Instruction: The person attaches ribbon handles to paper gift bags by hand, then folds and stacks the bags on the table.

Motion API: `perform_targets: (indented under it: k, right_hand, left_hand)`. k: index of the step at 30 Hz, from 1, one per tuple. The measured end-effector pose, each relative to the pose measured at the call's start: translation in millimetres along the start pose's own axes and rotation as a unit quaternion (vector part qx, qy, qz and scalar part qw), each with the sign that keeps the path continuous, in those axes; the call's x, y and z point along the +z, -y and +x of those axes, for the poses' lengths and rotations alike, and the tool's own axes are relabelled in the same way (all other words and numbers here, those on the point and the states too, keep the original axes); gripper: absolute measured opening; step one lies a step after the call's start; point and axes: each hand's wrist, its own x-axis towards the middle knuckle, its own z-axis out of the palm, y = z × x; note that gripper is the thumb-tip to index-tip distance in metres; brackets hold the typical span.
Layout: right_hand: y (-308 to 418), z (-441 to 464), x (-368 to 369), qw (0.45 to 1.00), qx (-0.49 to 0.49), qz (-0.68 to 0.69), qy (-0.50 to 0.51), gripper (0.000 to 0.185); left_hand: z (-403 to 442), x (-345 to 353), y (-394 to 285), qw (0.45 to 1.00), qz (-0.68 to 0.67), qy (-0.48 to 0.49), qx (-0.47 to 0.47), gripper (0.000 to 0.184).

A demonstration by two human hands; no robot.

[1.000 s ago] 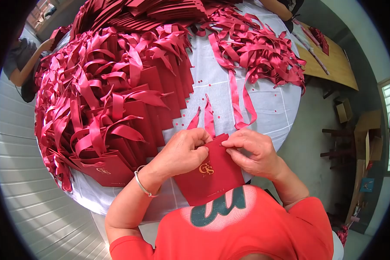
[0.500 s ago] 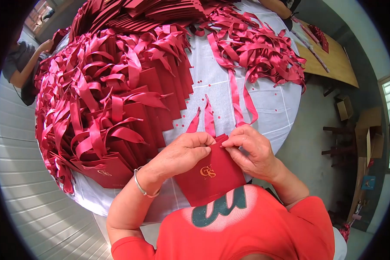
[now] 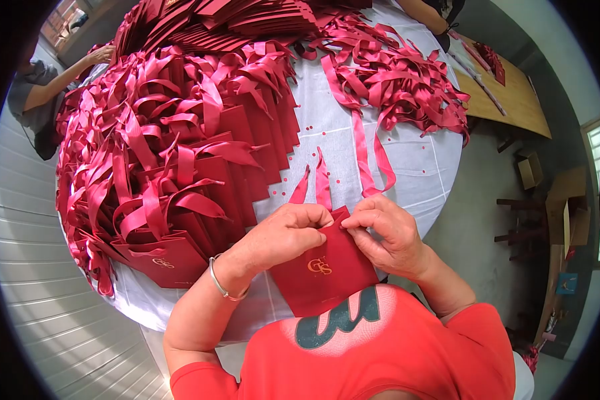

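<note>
A dark red paper bag (image 3: 323, 277) with a gold logo lies at the table's near edge against my shirt. My left hand (image 3: 290, 230) pinches the bag's top edge, thumb in front and fingers behind. At the upper right corner of the bag, my right hand (image 3: 383, 233) has thumb and index pressed together; a ribbon (image 3: 368, 180) runs up from behind it. The fingertips hide whatever small part it grips. Two pointed ribbon ends (image 3: 321, 180) stand up beyond the bag's top edge.
Finished-looking bags with ribbon handles (image 3: 157, 263) crowd the left of the white-clothed table (image 3: 407, 160). Flat red bags (image 3: 240, 23) are stacked at the back, loose ribbons (image 3: 407, 80) heaped back right. One person's arm (image 3: 67, 77) is far left, another's (image 3: 423, 13) at the top.
At the far left, the other person's hand has moved up and right to the stacked bags. My two hands have hardly shifted on the bag.
</note>
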Motion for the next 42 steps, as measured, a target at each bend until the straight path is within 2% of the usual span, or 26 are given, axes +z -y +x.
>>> perform_targets:
  k: [6,8,10,18,23,30,34,41,42]
  right_hand:
    - [3,1,0,1.000,-0.015,-0.017,0.002,0.024]
    - [5,2,2,0.999,-0.023,-0.022,0.006,0.023]
    - [6,3,4,0.996,-0.041,-0.075,0.013,0.021]
    - [7,8,2,0.994,-0.042,-0.089,0.045,0.021]
    - [12,13,2,0.990,-0.048,-0.110,0.078,0.021]
    - [30,19,5,0.966,0.032,-0.205,0.154,0.011]
    - [33,25,10,0.951,0.068,-0.236,0.186,0.009]
    - [23,50,2,0.951,0.134,-0.160,0.227,0.007]
    - [24,56,-2,0.943,0.184,-0.118,0.252,0.007]
  left_hand:
    - [4,3,10,0.999,-0.020,-0.023,0.011,0.008]
    - [5,5,10,0.998,0.019,-0.062,0.007,0.010]
    - [5,2,9,0.998,0.019,-0.051,-0.003,0.010]
    - [4,4,10,0.999,0.002,-0.050,0.007,0.019]
    - [2,7,6,0.996,0.050,-0.071,0.003,0.020]
    - [6,8,14,0.993,0.083,-0.085,0.029,0.020]
    - [7,10,15,0.983,0.147,-0.103,0.036,0.021]
    - [7,9,20,0.979,0.167,-0.103,0.059,0.023]
    - [7,9,18,0.978,0.168,-0.104,0.059,0.023]
